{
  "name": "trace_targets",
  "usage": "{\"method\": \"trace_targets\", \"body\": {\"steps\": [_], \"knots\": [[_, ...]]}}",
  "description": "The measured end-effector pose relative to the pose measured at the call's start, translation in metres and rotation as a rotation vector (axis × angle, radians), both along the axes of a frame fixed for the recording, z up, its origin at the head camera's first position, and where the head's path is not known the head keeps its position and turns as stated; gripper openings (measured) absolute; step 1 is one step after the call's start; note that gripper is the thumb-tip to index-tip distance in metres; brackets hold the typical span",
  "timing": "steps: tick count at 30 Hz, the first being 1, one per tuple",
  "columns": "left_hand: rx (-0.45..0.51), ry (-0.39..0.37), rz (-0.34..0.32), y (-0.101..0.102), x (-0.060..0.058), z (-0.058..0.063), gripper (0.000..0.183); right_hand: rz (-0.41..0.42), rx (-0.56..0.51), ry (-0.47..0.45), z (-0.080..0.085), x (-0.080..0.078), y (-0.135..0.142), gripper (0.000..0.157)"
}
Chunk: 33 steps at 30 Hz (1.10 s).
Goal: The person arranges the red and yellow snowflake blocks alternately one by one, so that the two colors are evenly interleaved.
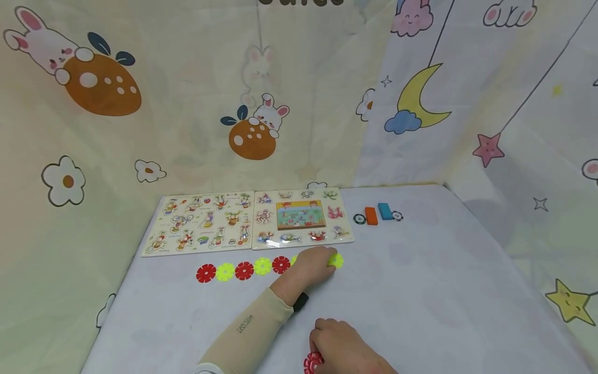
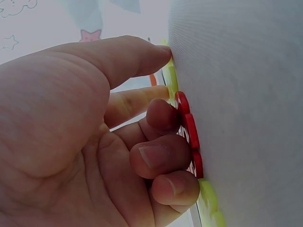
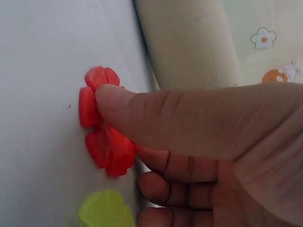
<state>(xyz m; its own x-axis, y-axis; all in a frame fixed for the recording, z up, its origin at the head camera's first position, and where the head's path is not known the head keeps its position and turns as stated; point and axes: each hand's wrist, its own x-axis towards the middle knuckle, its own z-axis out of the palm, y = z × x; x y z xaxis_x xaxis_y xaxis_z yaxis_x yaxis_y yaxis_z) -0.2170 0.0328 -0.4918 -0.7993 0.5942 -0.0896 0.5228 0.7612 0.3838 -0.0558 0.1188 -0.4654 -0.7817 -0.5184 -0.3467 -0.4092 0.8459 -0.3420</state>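
My left hand [image 1: 310, 267] reaches to the right end of a row of flower-shaped plastic discs. Its thumb and index finger pinch a yellow-green disc [image 1: 338, 261] flat at the cloth. In the left wrist view, the other fingers curl over a red disc [image 2: 191, 132] beside it. Nearer the front edge, my right hand [image 1: 343, 345] grips another red disc [image 3: 116, 146] between thumb and fingers, tilted up on the cloth. Below it in the right wrist view lies a yellow-green disc [image 3: 106, 210]. The row's left part alternates red discs [image 1: 206, 273] and yellow-green discs [image 1: 225, 272].
Behind the row lie two picture boards [image 1: 201, 223], the right one bearing a small framed picture [image 1: 300, 214]. To their right are an orange block [image 1: 371, 216], a blue block [image 1: 385, 211] and two small round chips [image 1: 359, 219]. A printed cloth wall stands behind the white tabletop [image 1: 444, 291].
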Motion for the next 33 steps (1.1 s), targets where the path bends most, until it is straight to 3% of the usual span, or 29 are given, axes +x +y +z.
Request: {"method": "trace_targets", "body": {"steps": [5, 12, 16, 22, 28, 33], "knots": [[-0.002, 0.002, 0.003, 0.0, 0.0, -0.001, 0.043, -0.038, -0.016, -0.042, -0.001, 0.001, -0.001, 0.028], [-0.005, 0.02, -0.003, 0.0, 0.0, -0.002, 0.04, -0.198, -0.231, -0.268, 0.013, 0.009, -0.001, 0.02], [-0.014, 0.023, 0.0, 0.001, 0.0, -0.003, 0.041, -0.246, -0.349, -0.353, 0.028, 0.003, 0.007, 0.013], [-0.016, 0.019, 0.005, 0.001, -0.001, -0.003, 0.042, -0.3, -0.491, -0.281, 0.045, -0.017, 0.032, 0.028], [-0.025, -0.009, 0.018, 0.001, -0.001, -0.002, 0.047, -0.434, -0.509, -0.147, 0.056, -0.044, 0.056, 0.037], [0.015, -0.004, 0.006, 0.001, -0.001, -0.002, 0.036, -0.518, -0.514, -0.117, 0.063, -0.069, 0.073, 0.047]]}}
